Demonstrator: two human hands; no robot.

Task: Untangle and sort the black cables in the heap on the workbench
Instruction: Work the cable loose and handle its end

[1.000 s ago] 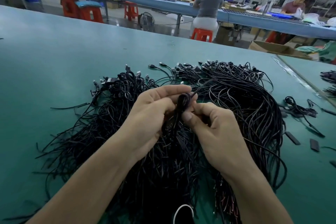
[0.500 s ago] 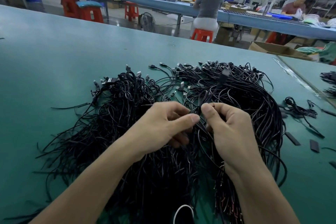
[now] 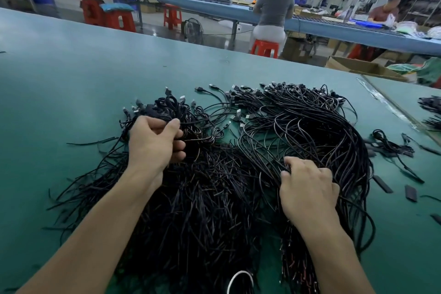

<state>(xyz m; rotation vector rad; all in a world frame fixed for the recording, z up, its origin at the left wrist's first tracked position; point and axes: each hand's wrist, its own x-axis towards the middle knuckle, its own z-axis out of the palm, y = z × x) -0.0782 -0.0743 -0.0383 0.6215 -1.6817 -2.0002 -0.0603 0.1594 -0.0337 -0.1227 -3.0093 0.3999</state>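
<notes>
Factory benches and red stools fill the background, with two people working at a long blue line well beyond the heap. Nearer, a broad green workbench [image 3: 71, 79] carries the heap [image 3: 310, 131] of black cables. It spreads across the bench's middle, plug ends fanned along its far edge and loose tails trailing towards the wearer.

On the heap's left side, the left hand [image 3: 152, 143] has its fingers clenched round a clump [image 3: 171, 107] of looped cables. On the near right, the right hand [image 3: 307, 188] lies knuckles-up, fingers bent down into the strands [image 3: 274, 150], thumb and forefinger seemingly nipping a few.

The likely trouble is knots. If either hand pulls hard while loops still cross in the heap's middle, they could tighten, drag neighbouring cables along, or strain a plug joint. Tails at the heap's left edge might also be swept wider.

Beyond the heap's far right, past the bench edge, sits an open cardboard box [image 3: 358, 68]; I cannot tell what it holds. Just right of the heap lies a small separate bundle [image 3: 386, 143], and nearer, a few flat black pieces [image 3: 383, 184].
</notes>
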